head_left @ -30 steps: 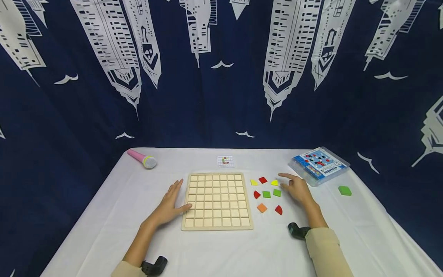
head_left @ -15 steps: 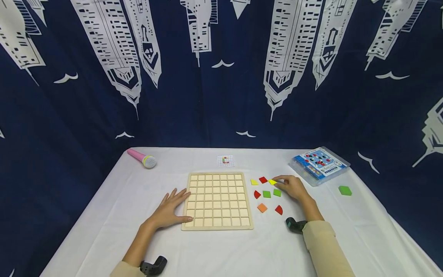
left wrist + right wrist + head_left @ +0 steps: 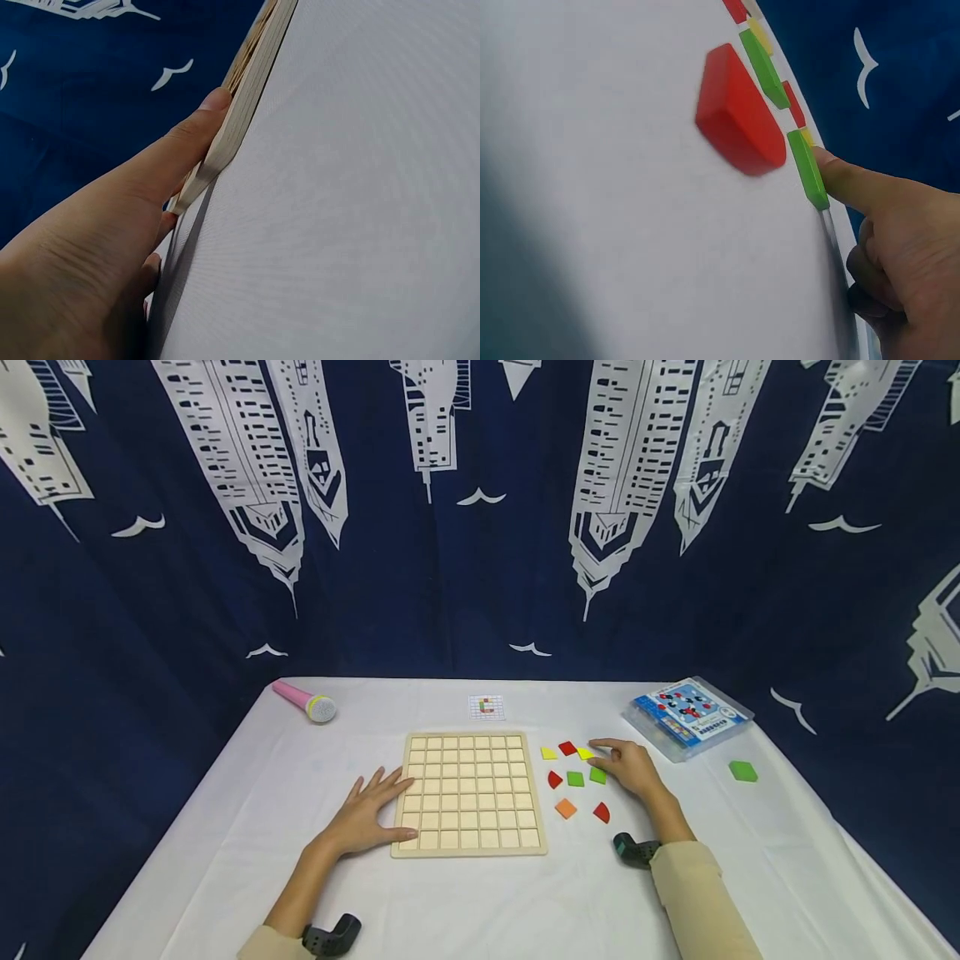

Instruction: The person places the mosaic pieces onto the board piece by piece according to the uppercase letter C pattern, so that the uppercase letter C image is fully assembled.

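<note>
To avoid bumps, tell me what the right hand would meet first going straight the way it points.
Most likely the nearest yellow piece, just ahead of the right hand, then the red piece beyond it. Depth is unclear, so I can't say whether hand and yellow piece touch.

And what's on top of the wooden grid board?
The left hand has its thumb and forefinger over the left edge of the wooden grid board; pale squares show beside them. The bits directly beneath those digits are covered, so I can't see them.
</note>
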Motion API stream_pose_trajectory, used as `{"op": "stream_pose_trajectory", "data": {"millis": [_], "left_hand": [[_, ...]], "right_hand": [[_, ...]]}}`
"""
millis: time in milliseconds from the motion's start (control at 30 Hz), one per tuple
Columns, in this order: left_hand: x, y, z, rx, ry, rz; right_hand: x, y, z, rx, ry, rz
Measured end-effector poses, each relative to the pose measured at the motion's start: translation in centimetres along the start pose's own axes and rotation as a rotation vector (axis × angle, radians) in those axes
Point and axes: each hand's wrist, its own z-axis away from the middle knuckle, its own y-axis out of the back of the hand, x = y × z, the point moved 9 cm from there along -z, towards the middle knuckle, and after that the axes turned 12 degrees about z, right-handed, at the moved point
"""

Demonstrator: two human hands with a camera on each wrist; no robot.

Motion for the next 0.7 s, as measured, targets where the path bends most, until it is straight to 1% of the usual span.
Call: {"op": "stream_pose_trajectory", "data": {"millis": [133,233,367,467,567,633,700], "left_hand": [[-0.1,0.0,0.0,0.004,-0.005,-0.008],[-0.1,0.0,0.1,0.012,-0.007,-0.009],[-0.2,0.2,0.2,0.027,-0.013,0.000],[-0.1,0.0,0.1,0.022,-0.023,0.008],[0.0,-0.1,0.0,0.010,-0.025,0.007],[0.1,-0.2,-0.1,0.007,-0.025,0.003],[0.1,-0.1,-0.2,0.007,-0.026,-0.001]], "right_hand": [[-0.5,-0.4,-0.4,-0.016,0.031,0.000],[-0.8,-0.4,-0.5,-0.011,0.036,-0.002],[-0.6,-0.1,-0.3,0.009,-0.002,-0.005],[-0.9,0.8,0.1,0.052,-0.028,-0.014],[-2.6,1.9,0.4,0.109,-0.022,-0.030],[-4.7,2.5,0.4,0.142,-0.004,-0.046],[-7.3,2.6,0.4,0.163,0.022,-0.064]]}}
